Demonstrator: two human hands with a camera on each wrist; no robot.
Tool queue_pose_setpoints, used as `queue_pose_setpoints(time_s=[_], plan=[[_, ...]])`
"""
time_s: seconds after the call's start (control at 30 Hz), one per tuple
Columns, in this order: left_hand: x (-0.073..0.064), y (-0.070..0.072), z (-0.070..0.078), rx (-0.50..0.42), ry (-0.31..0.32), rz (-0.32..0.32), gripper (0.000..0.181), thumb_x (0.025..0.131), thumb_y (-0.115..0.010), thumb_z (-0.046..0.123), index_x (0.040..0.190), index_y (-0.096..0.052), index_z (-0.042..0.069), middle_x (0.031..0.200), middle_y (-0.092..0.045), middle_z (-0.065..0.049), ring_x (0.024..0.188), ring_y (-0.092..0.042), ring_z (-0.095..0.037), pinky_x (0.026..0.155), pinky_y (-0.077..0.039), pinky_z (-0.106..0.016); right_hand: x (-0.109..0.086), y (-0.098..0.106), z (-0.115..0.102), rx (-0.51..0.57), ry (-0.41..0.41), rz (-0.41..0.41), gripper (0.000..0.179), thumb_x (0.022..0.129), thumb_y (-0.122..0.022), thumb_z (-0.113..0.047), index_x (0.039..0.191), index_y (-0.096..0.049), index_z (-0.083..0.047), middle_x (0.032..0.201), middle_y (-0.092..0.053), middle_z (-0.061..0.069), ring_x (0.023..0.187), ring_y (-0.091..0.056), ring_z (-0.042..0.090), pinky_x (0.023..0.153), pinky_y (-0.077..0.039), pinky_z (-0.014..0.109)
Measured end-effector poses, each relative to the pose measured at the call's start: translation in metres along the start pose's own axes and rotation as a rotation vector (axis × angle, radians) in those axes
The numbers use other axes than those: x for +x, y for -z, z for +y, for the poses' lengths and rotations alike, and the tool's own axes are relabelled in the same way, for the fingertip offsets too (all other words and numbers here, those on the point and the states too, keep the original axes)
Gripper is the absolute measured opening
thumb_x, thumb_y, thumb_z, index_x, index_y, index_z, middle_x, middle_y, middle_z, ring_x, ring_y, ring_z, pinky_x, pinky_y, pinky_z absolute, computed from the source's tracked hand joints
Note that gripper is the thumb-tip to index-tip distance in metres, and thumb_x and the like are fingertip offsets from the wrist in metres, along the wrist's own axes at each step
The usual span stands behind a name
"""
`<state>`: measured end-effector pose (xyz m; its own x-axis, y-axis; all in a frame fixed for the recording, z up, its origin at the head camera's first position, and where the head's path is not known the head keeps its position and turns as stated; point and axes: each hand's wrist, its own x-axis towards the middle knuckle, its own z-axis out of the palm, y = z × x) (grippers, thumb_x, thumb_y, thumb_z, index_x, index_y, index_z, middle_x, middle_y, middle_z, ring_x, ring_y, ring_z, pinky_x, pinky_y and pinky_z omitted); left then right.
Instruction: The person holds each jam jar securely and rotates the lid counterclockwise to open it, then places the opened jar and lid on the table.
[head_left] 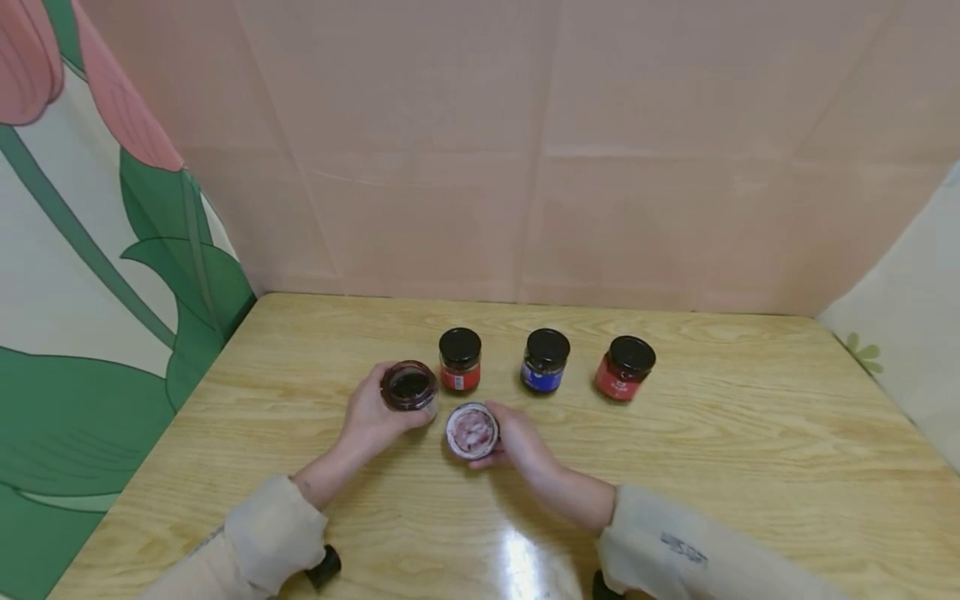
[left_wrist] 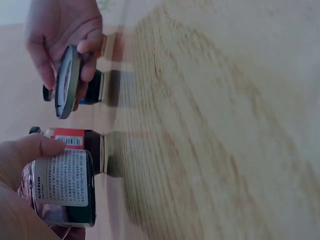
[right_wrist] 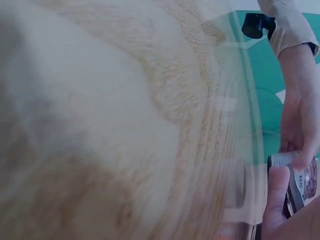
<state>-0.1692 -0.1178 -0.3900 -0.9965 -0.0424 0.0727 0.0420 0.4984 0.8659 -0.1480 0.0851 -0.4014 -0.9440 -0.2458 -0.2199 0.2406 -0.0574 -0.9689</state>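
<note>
My left hand [head_left: 369, 418] grips an open glass jar [head_left: 409, 387] with dark contents, its mouth facing up. In the left wrist view a white printed label [left_wrist: 65, 177] shows on that jar. To the right of it, my right hand [head_left: 519, 442] pinches a round lid [head_left: 472, 432] by its rim, the pale inner side turned up and smeared with reddish-purple residue. The lid and jar are apart in the head view. Seen from the right wrist, the lid [right_wrist: 295, 192] partly covers the jar.
Behind the hands, three capped jars stand in a row on the wooden table [head_left: 712, 467]: a red-labelled one [head_left: 460, 360], a blue-labelled one [head_left: 545, 361] and another red-labelled one [head_left: 625, 369]. A pink cloth [head_left: 420, 150] hangs along the table's far edge.
</note>
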Motion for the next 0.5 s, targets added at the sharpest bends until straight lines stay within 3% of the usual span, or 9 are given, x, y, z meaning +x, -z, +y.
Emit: queue_pose_setpoints(time_s=[0.23,0.5], plan=[[0.005,0.003,-0.003,0.007,0.015,0.017,0.077,0.062,-0.085,0.008,0.129,-0.048,-0.002,0.126,-0.059,-0.022,0.121,-0.053,-0.036,0.106,-0.037,-0.05,-0.004,-0.016,-0.01,-0.051,-0.072,0.068,0.046,0.102,-0.031,-0.017,0.125,-0.046,0.019,0.103,-0.063,0.036,0.074,-0.068,0.028,0.063,-0.058,0.041],[0.012,0.005,-0.008,0.029,-0.006,0.054,0.076,0.062,-0.085,0.009,0.129,-0.05,-0.001,0.126,-0.059,-0.023,0.12,-0.053,-0.038,0.106,-0.036,-0.051,0.002,-0.023,-0.006,-0.079,-0.075,0.024,0.046,0.102,-0.028,-0.017,0.125,-0.045,0.019,0.102,-0.062,0.036,0.074,-0.068,0.028,0.064,-0.058,0.042]])
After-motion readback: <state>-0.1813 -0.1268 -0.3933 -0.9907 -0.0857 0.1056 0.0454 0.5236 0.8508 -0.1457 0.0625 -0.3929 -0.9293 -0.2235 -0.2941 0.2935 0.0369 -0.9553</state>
